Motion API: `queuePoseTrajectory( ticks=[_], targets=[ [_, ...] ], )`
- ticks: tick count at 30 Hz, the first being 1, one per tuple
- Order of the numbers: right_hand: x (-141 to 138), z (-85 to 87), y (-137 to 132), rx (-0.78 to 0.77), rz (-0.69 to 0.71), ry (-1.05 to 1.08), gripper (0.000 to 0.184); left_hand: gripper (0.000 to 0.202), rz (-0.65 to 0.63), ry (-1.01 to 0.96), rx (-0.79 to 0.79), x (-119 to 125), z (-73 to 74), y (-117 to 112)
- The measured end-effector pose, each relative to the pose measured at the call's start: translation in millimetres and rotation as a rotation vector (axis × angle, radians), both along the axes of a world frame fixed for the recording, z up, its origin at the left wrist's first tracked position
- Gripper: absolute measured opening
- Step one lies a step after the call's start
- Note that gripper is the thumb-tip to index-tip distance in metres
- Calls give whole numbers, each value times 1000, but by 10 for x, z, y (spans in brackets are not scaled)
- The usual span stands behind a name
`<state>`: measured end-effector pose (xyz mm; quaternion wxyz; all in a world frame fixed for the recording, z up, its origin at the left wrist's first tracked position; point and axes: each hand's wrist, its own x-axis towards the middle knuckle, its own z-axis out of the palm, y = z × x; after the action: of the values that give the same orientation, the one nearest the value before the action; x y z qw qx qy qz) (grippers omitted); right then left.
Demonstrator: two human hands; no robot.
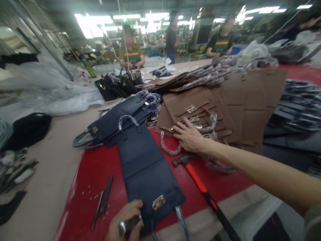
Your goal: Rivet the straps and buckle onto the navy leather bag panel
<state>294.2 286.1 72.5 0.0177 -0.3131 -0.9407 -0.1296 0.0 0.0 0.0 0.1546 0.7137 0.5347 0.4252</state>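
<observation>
- Fluorescent lights hung over a wide factory floor, and a red mat covered the near part of the long worktable.
- Lengthwise on that mat lay a flat dark navy leather bag panel, its long axis running from near to far, a brass clasp at its near end and a plastic-wrapped handle at its far end.
- At the panel's near left corner the left hand was clenched around a short metal punch tool, touching the panel's edge.
- Off to the right and farther away, the right hand lay flat with fingers spread and released, pressing on the near edge of a stack of brown leather bag panels; it grasped nothing.
- Between the hands a hammer with a red and black handle lay diagonally, head far, just near the right hand.
- Two thin metal awls lay left of the navy panel.
- Other workers sat at the far end.
</observation>
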Motion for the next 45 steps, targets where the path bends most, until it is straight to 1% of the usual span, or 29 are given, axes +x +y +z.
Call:
queuePoseTrajectory(
  ticks=[1, 2, 4, 5, 7, 8, 9, 10, 12, 14, 15, 17, 19, 20, 22, 24, 26, 29, 31, 34, 38, 40, 42, 45],
  targets=[
    [106, 10, 88, 15, 16, 6, 36, 22, -74, 11, 55, -23, 5, 0],
    [214, 40, 188, 22, 35, 8, 38, 27, -95, 11, 57, -41, 18, 0],
    [413, 130, 402, -10, 66, 19, 37, 27, -103, -6, 14, -58, 61, 7],
    [491, 181, 503, -22, 54, 12, 39, 25, -110, -25, -4, -57, 85, 15],
    [571, 288, 649, -40, -33, -52, 67, 21, -122, -65, -29, -48, 127, 36],
    [567, 344, 675, -44, -84, -75, 78, 19, -130, -81, -38, -42, 142, 46],
    [534, 400, 658, -44, -126, -86, 86, 17, -135, -94, -45, -38, 151, 54],
    [474, 452, 594, -35, -160, -79, 88, 16, -140, -104, -53, -36, 156, 60],
    [296, 526, 315, 11, -198, -24, 83, 14, -142, -127, -59, -39, 157, 68],
    [93, 525, -138, 57, -212, 59, 60, 13, -141, -157, -69, -46, 157, 75],
    [0, 488, -411, 59, -206, 80, 49, 13, -139, -173, -76, -51, 161, 80],
    [-141, 347, -998, -72, -241, 210, 35, 12, -134, -198, -98, -62, 180, 90],
    [-213, 149, -1570, -224, -319, 315, 28, 11, -131, -211, -124, -74, 209, 96],
    [-227, 45, -1826, -286, -381, 327, 27, 11, -132, -217, -135, -81, 223, 96],
    [-236, -138, -2245, -367, -487, 368, 26, 12, -134, -237, -153, -94, 243, 90],
    [-256, -262, -2520, -385, -571, 464, 29, 12, -127, -269, -171, -106, 247, 80],
    [-314, -324, -2664, -424, -648, 573, 30, 11, -111, -302, -192, -114, 240, 71],
    [-458, -352, -2755, -595, -749, 664, 28, 10, -90, -330, -219, -127, 232, 66],
    [-555, -368, -2811, -671, -797, 696, 25, 10, -83, -335, -233, -140, 239, 64],
    [-651, -422, -2937, -750, -843, 777, 22, 11, -72, -327, -234, -170, 257, 44],
    [-702, -509, -3084, -918, -863, 870, 22, 12, -73, -295, -173, -191, 253, -15],
    [-716, -536, -3112, -950, -866, 885, 22, 14, -82, -263, -124, -186, 238, -40],
    [-714, -534, -3112, -946, -853, 854, 23, 15, -87, -226, -80, -175, 223, -54],
    [-641, -462, -3063, -866, -785, 682, 30, 15, -74, -180, -45, -151, 211, -62]
  ],
)
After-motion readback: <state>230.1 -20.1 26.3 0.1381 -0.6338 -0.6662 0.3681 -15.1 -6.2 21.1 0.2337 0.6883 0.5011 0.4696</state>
